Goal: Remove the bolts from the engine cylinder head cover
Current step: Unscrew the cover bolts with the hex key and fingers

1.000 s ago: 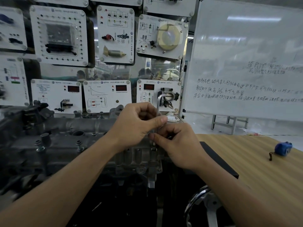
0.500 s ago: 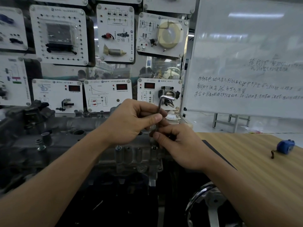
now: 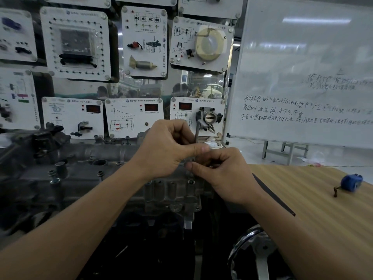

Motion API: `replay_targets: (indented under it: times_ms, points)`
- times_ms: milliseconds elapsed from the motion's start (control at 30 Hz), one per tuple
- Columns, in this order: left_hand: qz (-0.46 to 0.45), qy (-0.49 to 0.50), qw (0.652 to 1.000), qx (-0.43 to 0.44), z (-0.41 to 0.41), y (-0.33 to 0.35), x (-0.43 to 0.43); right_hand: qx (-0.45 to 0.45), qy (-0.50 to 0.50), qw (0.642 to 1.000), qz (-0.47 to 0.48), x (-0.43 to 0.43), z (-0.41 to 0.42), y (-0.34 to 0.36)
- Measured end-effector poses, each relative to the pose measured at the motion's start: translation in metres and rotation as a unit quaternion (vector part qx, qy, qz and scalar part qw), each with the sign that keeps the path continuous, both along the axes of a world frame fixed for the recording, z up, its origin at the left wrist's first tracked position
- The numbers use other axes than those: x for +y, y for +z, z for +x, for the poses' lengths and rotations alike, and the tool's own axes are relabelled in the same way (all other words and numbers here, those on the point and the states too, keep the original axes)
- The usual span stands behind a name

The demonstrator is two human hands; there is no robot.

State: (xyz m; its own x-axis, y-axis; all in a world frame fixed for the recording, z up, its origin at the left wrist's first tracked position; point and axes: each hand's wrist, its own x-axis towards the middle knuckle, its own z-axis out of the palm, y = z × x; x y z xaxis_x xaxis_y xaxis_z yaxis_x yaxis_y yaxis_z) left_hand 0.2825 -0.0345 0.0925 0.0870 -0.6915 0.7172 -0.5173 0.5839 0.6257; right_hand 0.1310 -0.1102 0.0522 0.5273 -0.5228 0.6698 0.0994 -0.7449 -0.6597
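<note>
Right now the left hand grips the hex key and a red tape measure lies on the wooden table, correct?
No: the head view shows the tape measure is blue, not red. It lies on the wooden table; the left hand grips the hex key.

Counts at the engine bench
Two hands, left hand and right hand; one hex key; one cylinder head cover; one whiteboard far right; one blue tape measure; three red-display panels far.

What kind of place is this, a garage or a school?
Likely an automotive training classroom: wall panels display mounted car parts with diagrams, a whiteboard carries handwritten notes, and a bare engine stands in front.
</note>
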Motion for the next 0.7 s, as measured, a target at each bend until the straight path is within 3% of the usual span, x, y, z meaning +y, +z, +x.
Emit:
replay_targets:
  times_ms: [700]
  points:
    - [0.042,-0.031,0.998,0.037,0.0016,-0.0053,-0.0019,0.05,-0.024,0.998,-0.006,0.0017,0.0024,0.0066]
